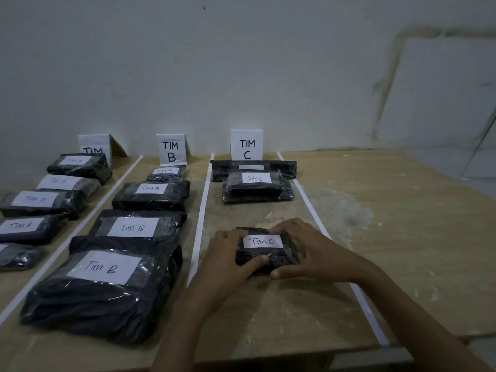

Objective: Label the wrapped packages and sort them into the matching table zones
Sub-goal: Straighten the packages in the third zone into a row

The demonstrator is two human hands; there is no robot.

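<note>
Black package (264,245) lies between tapes (200,224), left grip (228,255) and right grip (312,251) clasping its edges.

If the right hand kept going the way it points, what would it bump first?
The right hand holds the small Tim C package, so that comes first; past it, probably the left hand opposite.

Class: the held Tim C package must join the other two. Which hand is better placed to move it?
Right, probably: the right hand covers more of the package, fingers along its far edge, thumb at its near edge; the left hand holds its left end.
</note>
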